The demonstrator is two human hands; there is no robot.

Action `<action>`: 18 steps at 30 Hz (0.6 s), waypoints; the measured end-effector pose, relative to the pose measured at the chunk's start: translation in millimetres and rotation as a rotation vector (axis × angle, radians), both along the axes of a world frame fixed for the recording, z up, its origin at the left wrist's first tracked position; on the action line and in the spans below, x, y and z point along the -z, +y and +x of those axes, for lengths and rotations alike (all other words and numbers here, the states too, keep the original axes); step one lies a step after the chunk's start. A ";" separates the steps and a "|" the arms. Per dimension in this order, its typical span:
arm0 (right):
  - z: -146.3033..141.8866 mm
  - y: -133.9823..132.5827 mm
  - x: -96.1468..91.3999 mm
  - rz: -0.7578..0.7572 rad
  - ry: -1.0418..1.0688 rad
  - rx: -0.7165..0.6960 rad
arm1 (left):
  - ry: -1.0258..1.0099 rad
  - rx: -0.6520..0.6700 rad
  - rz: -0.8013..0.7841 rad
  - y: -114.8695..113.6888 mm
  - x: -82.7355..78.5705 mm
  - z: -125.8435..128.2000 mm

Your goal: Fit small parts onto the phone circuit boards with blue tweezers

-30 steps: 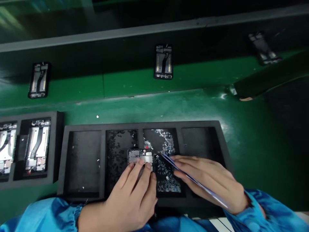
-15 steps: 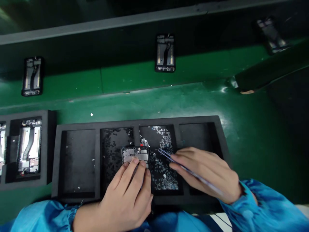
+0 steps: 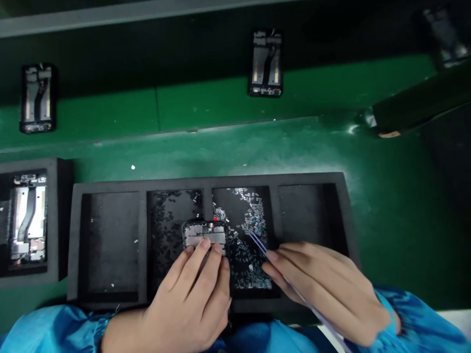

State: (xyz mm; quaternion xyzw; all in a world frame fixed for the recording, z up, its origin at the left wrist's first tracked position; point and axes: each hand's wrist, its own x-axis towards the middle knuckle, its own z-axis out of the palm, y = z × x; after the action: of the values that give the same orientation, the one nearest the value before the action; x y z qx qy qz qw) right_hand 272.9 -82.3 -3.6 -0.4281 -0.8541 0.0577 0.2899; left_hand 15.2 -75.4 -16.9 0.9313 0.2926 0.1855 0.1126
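My left hand grips an opened phone with its inner metal plates facing up; my fingers and palm cover its lower part. The phone is over the divider between two compartments of a black foam tray. Pinched in my right hand is a pair of tweezers, its tips at a scatter of small shiny parts in the compartment right of the phone. Whether the tips hold a part I cannot tell. Small dark pieces lie in the compartment to the left.
Another foam tray at the left holds an opened phone. Several more opened phones, one at the upper left and one at the top middle, lie beyond the green bench. A dark green bar juts in from the right.
My right hand and the tweezers have moved a little right and down, with the tips now among the shiny parts. The left hand keeps its hold on the phone. The whole view has shifted slightly.
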 end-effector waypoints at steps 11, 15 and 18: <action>1.7 -9.1 6.9 0.007 -0.123 -0.122 | 0.019 0.012 0.020 1.3 -0.4 -0.3; -9.1 -18.9 8.1 -0.002 -0.214 -0.067 | 0.024 0.008 0.034 0.2 0.3 -0.7; -22.3 -25.4 8.7 -0.032 -0.256 0.025 | 0.026 0.014 0.051 -2.7 1.4 -2.5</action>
State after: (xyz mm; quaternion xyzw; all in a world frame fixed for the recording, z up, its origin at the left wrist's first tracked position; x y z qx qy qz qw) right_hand 250.6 -107.7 -12.3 -0.4471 -0.8777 0.0125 0.1721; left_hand 12.7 -78.1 -18.3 0.9382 0.2827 0.1800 0.0864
